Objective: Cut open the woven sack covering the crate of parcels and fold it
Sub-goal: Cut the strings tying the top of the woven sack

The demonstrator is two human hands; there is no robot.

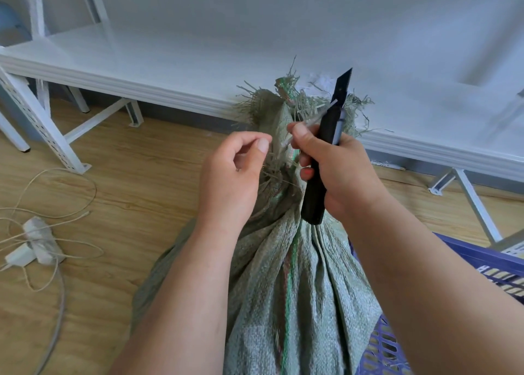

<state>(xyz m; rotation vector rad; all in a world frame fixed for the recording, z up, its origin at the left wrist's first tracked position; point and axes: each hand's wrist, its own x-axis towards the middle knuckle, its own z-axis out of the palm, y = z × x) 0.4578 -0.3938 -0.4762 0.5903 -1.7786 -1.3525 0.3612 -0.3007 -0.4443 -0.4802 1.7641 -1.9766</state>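
early days here: the woven sack (283,275) is bunched at its frayed neck over the purple crate (467,264), nothing folded yet. right hand (337,173) grips the utility knife (326,147), blade up; left hand (229,176) curls its fingertips at the neck, whether pinching, i cannot tell.

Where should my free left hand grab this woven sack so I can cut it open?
Probably at the bunched neck of the woven sack, just below the frayed top, coming from the left. There the cloth gathers narrow enough to grip, and the right hand holds the knife on the other side, blade up.
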